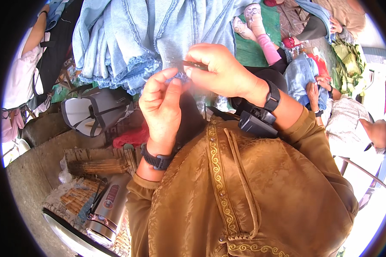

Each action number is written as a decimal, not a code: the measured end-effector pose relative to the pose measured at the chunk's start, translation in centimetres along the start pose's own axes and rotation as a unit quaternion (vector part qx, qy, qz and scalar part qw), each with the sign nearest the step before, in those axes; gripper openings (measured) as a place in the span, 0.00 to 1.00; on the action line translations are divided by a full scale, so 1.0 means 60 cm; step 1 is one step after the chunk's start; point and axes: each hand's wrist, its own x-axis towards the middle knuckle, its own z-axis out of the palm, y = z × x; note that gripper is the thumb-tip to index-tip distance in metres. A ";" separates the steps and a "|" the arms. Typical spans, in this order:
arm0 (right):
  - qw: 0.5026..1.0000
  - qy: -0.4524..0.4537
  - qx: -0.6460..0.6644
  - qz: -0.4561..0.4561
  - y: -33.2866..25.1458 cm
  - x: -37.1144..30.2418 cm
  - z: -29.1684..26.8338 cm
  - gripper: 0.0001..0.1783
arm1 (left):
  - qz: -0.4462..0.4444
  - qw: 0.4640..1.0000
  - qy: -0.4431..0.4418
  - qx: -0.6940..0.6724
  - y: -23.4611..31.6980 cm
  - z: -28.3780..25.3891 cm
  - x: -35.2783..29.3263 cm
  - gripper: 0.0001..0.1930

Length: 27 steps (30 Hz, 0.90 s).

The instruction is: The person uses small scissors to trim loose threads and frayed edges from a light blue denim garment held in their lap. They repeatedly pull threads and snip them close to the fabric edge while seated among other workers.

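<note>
Silver flask [111, 203], red cloth [131, 137]

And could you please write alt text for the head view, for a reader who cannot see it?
A person's right hand pinches a small dark object beside their left hand, in front of frayed pale-blue denim. A silver cylindrical container is at lower left; other people are nearby.

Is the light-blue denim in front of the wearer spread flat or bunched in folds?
Bunched in folds: across the denim, creases run toward a rippled, frayed hem.
</note>
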 end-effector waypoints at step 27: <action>0.946 -0.061 0.249 0.201 -0.017 -0.007 -0.012 0.07 | 0.006 0.998 -0.022 0.058 -0.012 -0.007 0.001 0.07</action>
